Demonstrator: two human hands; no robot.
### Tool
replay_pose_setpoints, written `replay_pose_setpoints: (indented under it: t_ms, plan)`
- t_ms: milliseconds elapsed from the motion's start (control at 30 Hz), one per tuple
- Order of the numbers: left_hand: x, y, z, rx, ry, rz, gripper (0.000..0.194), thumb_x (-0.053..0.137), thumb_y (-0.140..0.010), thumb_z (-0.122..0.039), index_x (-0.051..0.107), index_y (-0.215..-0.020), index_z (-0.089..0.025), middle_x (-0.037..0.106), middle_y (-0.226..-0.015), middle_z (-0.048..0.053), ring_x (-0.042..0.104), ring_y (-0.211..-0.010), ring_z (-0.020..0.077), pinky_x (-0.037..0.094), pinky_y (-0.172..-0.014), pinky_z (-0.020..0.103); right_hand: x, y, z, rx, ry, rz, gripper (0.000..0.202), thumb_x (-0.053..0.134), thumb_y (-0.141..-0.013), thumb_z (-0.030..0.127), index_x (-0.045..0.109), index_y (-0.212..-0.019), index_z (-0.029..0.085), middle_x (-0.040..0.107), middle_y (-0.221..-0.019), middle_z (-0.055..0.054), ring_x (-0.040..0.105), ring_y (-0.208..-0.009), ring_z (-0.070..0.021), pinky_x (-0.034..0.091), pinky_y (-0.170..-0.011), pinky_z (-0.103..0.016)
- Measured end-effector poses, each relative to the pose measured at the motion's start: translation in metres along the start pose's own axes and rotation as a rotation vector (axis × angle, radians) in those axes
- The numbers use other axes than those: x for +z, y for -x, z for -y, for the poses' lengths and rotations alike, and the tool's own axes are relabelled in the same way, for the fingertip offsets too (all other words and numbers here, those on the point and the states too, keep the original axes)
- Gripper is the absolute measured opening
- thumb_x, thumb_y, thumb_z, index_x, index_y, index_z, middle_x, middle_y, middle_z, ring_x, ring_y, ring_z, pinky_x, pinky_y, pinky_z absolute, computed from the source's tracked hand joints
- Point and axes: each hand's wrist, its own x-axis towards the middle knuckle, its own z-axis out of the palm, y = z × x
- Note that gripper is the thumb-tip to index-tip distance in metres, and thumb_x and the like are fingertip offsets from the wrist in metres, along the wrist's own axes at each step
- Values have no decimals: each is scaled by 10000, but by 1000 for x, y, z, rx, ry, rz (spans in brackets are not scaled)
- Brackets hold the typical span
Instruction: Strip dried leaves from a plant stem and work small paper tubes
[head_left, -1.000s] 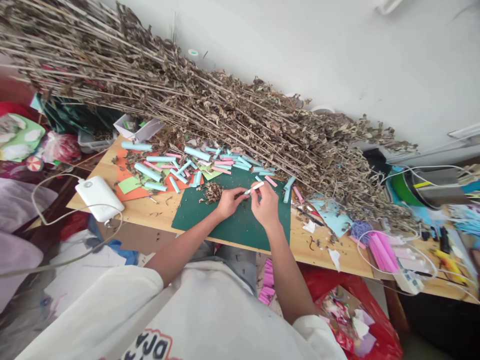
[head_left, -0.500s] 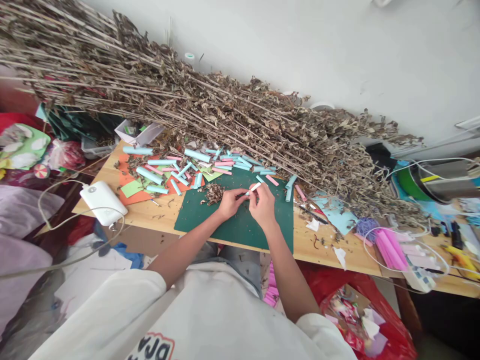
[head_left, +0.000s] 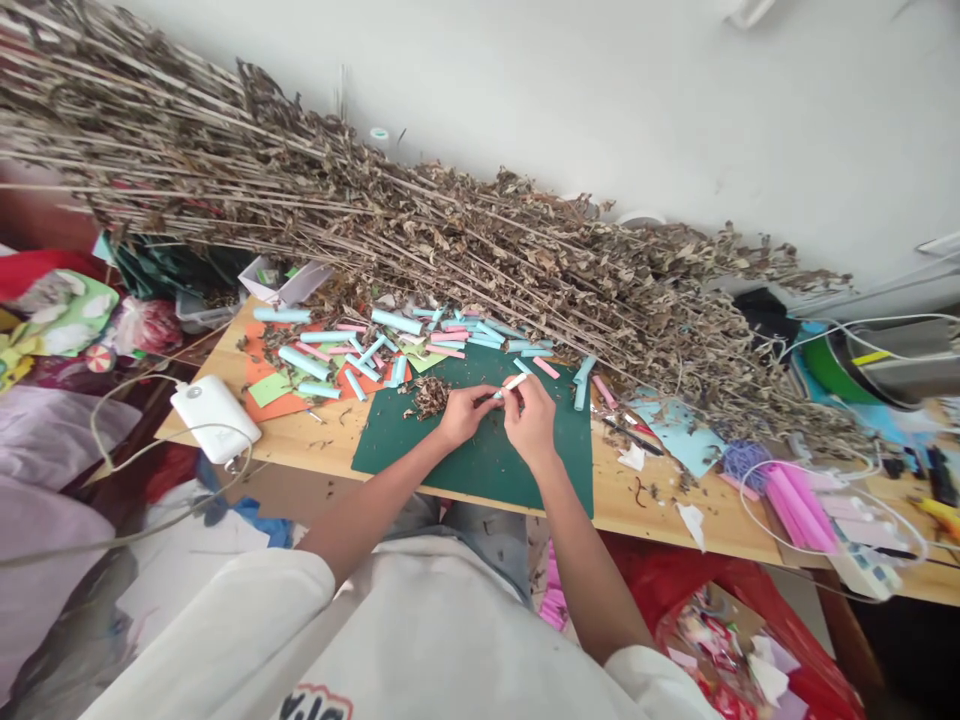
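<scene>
Above the green cutting mat [head_left: 420, 455], my left hand [head_left: 463, 414] and my right hand [head_left: 531, 415] meet fingertip to fingertip. Both are closed on a small paper roll [head_left: 516, 381], whose white end sticks out above my right fingers; its light blue end lies between the two hands. Just left of my left hand sits a small heap of crumbled dry leaves [head_left: 430, 396] on the mat. Behind the hands, several light blue paper rolls [head_left: 396, 321] and pink paper rolls [head_left: 546, 367] are scattered.
A large pile of dried leafy stalks [head_left: 480, 240] spans the back. A white power bank [head_left: 215, 418] with a cable lies left. On the right are a blue sheet [head_left: 686, 435], purple yarn [head_left: 744, 460] and pink rolls [head_left: 799, 508]; a red bag [head_left: 645, 570] stands below.
The whole view has shifted slightly, so the table sits a little lower and further right. Both hands stay together on the paper roll, with little visible finger movement.
</scene>
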Motion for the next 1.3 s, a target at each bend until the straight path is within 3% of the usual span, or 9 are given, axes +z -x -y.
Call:
replay_pose_setpoints:
  t_ms: [267,433,467,533,600,667,833,1100,1300]
  plan:
    - [-2,1,-5,-6,-17,3,241,626,-877,-342,753,-988,-171,755,-899,31,679,-788,166,504,-745,231,0,5,5,85,-34,-16,136,442,-932,234,570,-899,202,578,-854,-50,562,-732,-173,473,-687,-302]
    - [-2,1,-7,-30,-79,-23,258,615,-879,-355,756,-954,-153,748,-839,22,659,-713,160,491,-690,230,-6,-10,22,115,-223,-127,146,583,-865,345,569,-922,211,611,-1025,-83,575,-1001,-217,467,-883,-371]
    - [-2,1,-7,-29,-85,-27,261,619,-876,-358,757,-947,-148,746,-825,20,653,-698,157,490,-679,228,-4,-14,26,135,-328,-147,176,573,-876,387,567,-891,211,618,-998,-77,584,-969,-207,474,-853,-358]
    - [-2,1,-8,-17,-94,-20,251,630,-869,-350,758,-932,-144,743,-809,17,649,-688,152,488,-673,222,4,-21,33,213,-560,-168,331,479,-931,462,517,-718,212,583,-749,-30,567,-720,-158,464,-671,-301]
    - [-2,1,-8,0,-101,-6,227,632,-869,-330,759,-917,-147,745,-816,17,650,-688,148,489,-674,219,14,-28,39,301,-743,-235,512,393,-960,524,352,-547,224,381,-509,34,398,-482,-109,345,-494,-266]
    - [-2,1,-6,7,-96,-6,211,633,-868,-315,758,-925,-155,750,-847,24,657,-710,152,495,-689,224,20,-35,41,357,-850,-336,587,393,-946,583,220,-507,234,216,-451,70,244,-405,-81,222,-428,-260]
    - [-1,1,3,-29,-52,-44,228,672,-838,-333,757,-953,-155,758,-880,39,672,-737,170,516,-709,247,21,-49,39,404,-1020,-423,637,476,-891,638,189,-489,236,139,-429,96,147,-371,-56,135,-393,-248]
    - [-1,1,0,-26,-91,-31,222,665,-847,-322,763,-974,-169,765,-916,47,687,-742,189,527,-705,269,34,-40,19,455,-1040,-357,654,551,-837,636,198,-462,234,166,-395,99,146,-355,-44,125,-385,-236]
    - [-2,0,1,-20,-99,-29,222,651,-854,-323,762,-971,-170,761,-872,39,684,-742,187,522,-712,269,35,-43,19,443,-976,-312,657,536,-837,652,186,-467,237,181,-397,93,164,-361,-49,134,-393,-243]
